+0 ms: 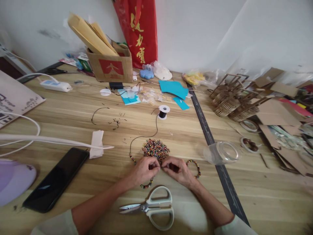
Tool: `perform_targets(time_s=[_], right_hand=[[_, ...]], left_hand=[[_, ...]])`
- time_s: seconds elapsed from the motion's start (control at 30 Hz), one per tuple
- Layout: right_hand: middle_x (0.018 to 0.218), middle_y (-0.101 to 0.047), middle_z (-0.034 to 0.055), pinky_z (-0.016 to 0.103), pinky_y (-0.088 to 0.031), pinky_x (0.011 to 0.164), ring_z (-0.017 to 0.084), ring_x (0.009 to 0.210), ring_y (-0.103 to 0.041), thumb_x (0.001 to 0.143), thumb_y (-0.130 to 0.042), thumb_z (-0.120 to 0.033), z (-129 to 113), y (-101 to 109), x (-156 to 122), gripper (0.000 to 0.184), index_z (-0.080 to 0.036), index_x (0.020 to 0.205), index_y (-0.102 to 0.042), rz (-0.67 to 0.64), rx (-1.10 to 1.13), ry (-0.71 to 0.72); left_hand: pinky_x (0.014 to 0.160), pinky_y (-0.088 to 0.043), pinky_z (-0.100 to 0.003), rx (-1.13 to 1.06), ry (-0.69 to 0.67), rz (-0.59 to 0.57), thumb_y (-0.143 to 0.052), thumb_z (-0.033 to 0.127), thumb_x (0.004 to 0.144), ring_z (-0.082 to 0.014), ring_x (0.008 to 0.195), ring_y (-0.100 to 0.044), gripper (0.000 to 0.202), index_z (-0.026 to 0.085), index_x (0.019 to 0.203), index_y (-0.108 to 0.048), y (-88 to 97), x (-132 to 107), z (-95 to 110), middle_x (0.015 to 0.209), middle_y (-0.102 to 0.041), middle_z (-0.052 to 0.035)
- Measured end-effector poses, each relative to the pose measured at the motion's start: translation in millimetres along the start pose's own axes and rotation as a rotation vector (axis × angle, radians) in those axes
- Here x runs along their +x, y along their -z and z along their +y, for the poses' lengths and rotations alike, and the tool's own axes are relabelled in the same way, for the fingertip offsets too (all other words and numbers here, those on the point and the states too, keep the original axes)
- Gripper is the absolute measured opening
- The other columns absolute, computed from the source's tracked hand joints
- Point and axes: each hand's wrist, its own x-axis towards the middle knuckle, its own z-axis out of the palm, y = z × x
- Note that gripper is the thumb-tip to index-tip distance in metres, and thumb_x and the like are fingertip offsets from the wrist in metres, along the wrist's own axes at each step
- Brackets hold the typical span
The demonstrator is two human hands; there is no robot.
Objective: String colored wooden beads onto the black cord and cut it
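Note:
My left hand (144,170) and my right hand (178,169) meet in a pinch at the near edge of a pile of small coloured beads (156,149) on the wooden table. Both have closed fingers pressed together; what they pinch is too small to name. A black cord (144,136) runs from a small spool (163,112) down to a partly beaded strand (146,185) that curls under my left hand. A finished bead bracelet (197,167) lies just right of my right hand. White-handled scissors (153,206) lie close in front of my wrists.
A clear plastic jar (221,152) lies on its side to the right, a black phone (56,179) to the left. White cables (49,141), a power strip (55,85), a cardboard box (112,67), teal paper (174,88) and wooden cut-outs (232,98) fill the far side.

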Motion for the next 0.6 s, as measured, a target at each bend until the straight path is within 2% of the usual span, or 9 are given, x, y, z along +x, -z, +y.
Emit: perform_targets(time_s=[0.6], right_hand=[[0.079,-0.066,0.0053,0.022,-0.043,0.059,0.014,0.068,-0.058,0.089,-0.058,-0.03,1.1,0.6,-0.2,0.017,-0.016,0.087,-0.066,-0.018,-0.017,-0.027]], left_hand=[[0.056,-0.035,-0.02,-0.023,-0.003,0.003,-0.056,0.014,0.075,-0.0106,0.057,-0.048,0.011,0.013,0.07,-0.065,0.9,-0.9,2.7,0.061,-0.058,0.0018]])
